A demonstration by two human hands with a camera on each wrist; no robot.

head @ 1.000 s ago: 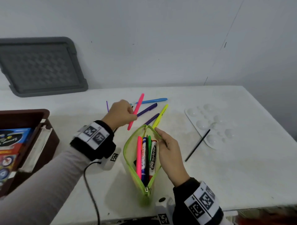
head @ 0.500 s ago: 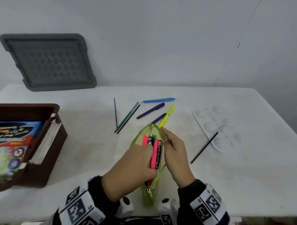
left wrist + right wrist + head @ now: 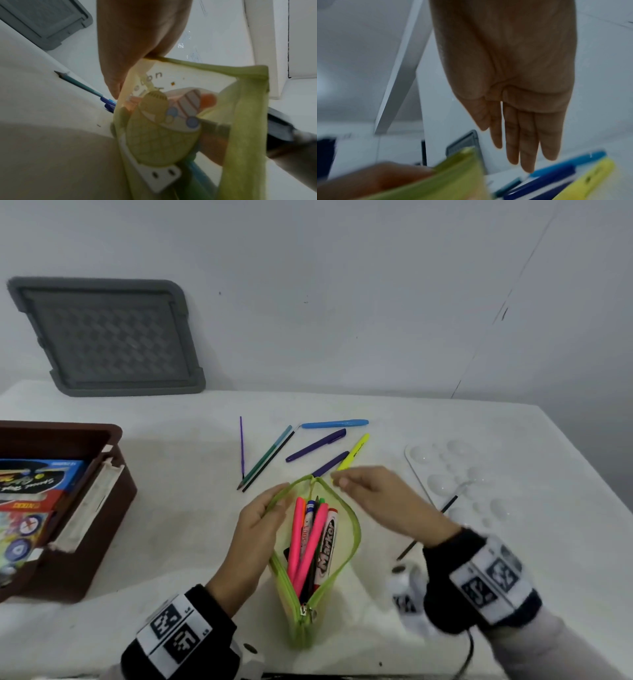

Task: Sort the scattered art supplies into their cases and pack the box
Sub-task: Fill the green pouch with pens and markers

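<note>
Since the earlier frame, the empty, flat-fingered right hand [image 3: 383, 501] left the pouch [image 3: 346, 546]; left hand [image 3: 255, 529] pinches its rim. Take yellow highlighter [image 3: 354, 450] beyond it, keeping the mouth wide.

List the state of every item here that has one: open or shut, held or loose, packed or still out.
Green pencil case: unzipped, holds markers.
Left hand: grips the case's rim.
Right hand: empty, fingers straight.
Yellow highlighter: capped, loose on table.
Blue pen: capped, loose.
Brown box: open, partly packed.
Grey lid: off, leaning against wall.
</note>
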